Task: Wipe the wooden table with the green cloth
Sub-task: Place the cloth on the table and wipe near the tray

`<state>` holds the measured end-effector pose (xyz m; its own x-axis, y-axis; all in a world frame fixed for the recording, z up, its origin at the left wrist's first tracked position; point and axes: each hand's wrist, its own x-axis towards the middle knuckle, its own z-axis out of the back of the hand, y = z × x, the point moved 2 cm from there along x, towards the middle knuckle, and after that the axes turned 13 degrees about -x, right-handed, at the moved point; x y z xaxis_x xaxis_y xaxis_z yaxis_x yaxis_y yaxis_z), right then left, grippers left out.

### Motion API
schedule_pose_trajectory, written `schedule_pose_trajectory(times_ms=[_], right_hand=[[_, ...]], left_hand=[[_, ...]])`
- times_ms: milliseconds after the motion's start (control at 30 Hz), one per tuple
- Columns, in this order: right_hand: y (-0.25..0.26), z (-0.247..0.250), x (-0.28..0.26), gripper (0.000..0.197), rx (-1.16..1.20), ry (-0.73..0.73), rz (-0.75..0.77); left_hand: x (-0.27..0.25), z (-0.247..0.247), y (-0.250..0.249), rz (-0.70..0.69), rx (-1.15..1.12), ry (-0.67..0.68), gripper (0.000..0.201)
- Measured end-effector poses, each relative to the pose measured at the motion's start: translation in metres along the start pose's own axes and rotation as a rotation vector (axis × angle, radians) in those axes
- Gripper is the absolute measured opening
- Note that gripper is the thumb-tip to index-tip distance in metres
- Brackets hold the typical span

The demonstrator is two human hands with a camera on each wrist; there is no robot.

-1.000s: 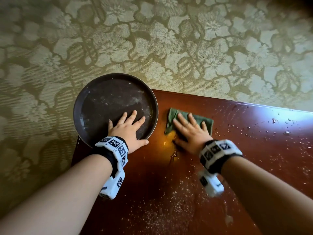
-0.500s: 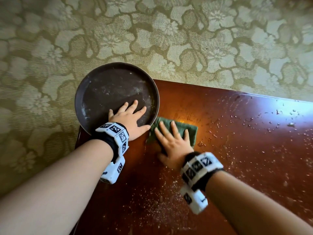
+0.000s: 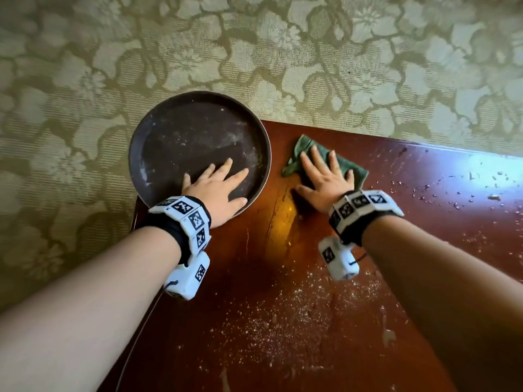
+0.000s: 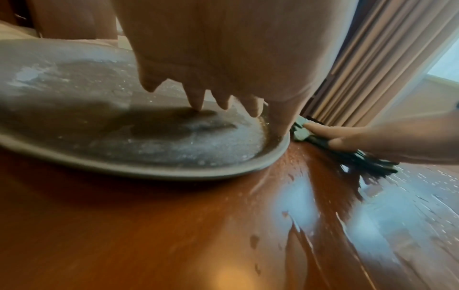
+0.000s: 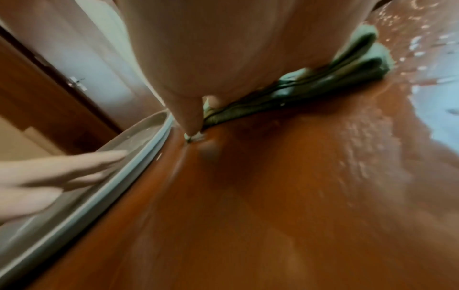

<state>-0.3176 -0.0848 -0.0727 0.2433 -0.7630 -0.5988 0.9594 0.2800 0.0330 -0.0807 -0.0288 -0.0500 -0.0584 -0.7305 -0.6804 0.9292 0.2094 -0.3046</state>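
A folded green cloth (image 3: pixel 357 171) (image 5: pixel 347 76) (image 4: pixel 301 130) lies on the reddish wooden table (image 3: pixel 283 264) near its far edge. My right hand (image 3: pixel 322 176) presses flat on the cloth with straight, spread fingers. My left hand (image 3: pixel 218 185) (image 4: pixel 223 82) lies flat with spread fingers inside a round dark tray (image 3: pixel 158 142) (image 4: pixel 149 168) that overhangs the table's far left corner. White crumbs and droplets speckle the wood near me and at the right.
Patterned green-beige carpet (image 3: pixel 283 52) lies beyond the table's far and left edges. Curtains (image 4: pixel 372 68) hang behind the table in the left wrist view. The tray rim (image 5: pixel 139 157) sits a short way left of the cloth.
My right hand has slid the cloth away from the tray's rim, toward the table's far edge. The left hand has stayed flat in the tray.
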Motion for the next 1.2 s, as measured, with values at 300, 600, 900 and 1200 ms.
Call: schedule_pose_trajectory(times_ms=[300, 600, 900, 1200], right_hand=[[0.046, -0.029, -0.038, 0.087, -0.041, -0.003, 0.05], [0.063, -0.068, -0.103, 0.081, -0.324, 0.113, 0.515], [0.025, -0.028, -0.039, 0.069, 0.055, 0.004, -0.075], [0.1, -0.054, -0.074, 0.088, 0.026, 0.008, 0.083]], left_hand=[[-0.032, -0.021, 0.037, 0.053, 0.013, -0.03, 0.058], [-0.029, -0.02, 0.036, 0.08, 0.013, -0.028, 0.057], [-0.029, -0.014, 0.037, 0.066, 0.089, -0.015, 0.056], [-0.043, -0.022, 0.052, 0.048, 0.074, -0.022, 0.052]])
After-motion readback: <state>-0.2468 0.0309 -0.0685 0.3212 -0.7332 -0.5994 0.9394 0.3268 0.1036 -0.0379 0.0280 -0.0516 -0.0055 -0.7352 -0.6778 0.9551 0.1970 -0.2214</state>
